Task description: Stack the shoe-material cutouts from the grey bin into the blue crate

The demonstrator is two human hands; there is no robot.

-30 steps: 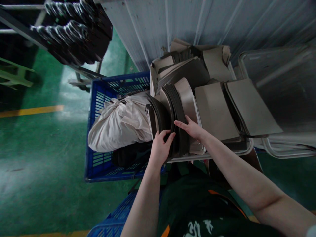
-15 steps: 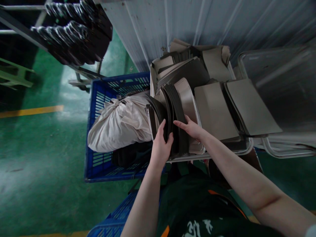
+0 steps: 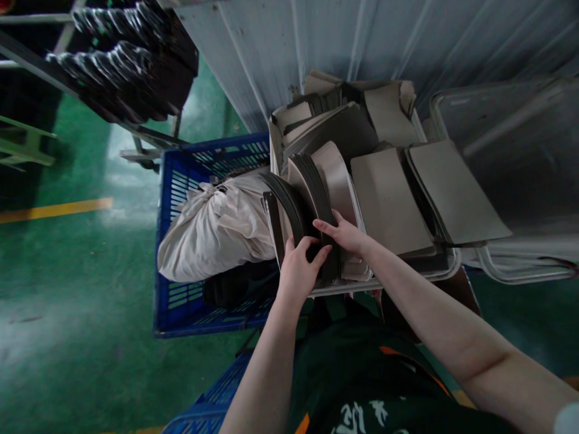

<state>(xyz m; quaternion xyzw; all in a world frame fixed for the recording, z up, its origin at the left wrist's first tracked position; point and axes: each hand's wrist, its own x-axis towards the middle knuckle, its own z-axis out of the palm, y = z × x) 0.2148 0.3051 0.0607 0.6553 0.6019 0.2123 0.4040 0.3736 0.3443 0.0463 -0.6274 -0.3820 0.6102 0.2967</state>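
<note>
Stacks of thin curved dark sheets stand on edge in a light tray [image 3: 335, 290]. My left hand [image 3: 301, 265] reaches over the left curved stack [image 3: 289, 202], its fingers bent and apart, the fingertips at the dark gap between the stacks. My right hand [image 3: 346, 234] lies against the right curved stack [image 3: 316, 190], thumb and fingers spread. Just right of that stack is a lighter curved piece [image 3: 337, 175]. I cannot see either hand closed around a sheet.
A blue crate [image 3: 199, 328] with a tied white cloth bag [image 3: 221, 232] is on the left. Flat grey sheets [image 3: 389, 199] lie at right, near a clear bin [image 3: 520, 157]. A corrugated wall [image 3: 335, 36] stands behind; a hanging rack [image 3: 136, 66] is upper left.
My left hand's fingers have bent and moved right, over the gap between the stacks. The curved stacks stand farther apart. My right hand stays by the right stack. The view has shifted slightly.
</note>
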